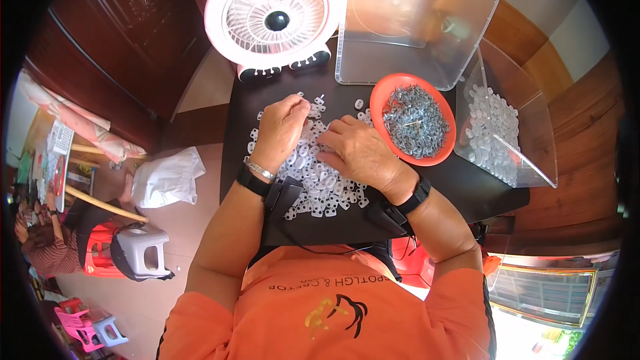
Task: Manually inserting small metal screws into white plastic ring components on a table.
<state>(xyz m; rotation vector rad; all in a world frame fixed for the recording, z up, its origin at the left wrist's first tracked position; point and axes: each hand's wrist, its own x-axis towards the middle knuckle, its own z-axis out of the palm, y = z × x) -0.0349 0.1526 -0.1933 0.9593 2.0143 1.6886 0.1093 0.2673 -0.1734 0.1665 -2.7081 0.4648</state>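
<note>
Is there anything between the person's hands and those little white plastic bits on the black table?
Nothing visible. Both the left hand and the right hand rest right on the pile of small white plastic pieces on the black table. The orange bowl of small metal parts sits just beyond the right hand, off to the side.

Dark wooden door (pixel 127 20) upper left, pale tiled floor (pixel 167 240) below, grey plastic stool (pixel 143 250) on it, pink stool (pixel 83 327) lower left, daylight bright bottom right.
</note>
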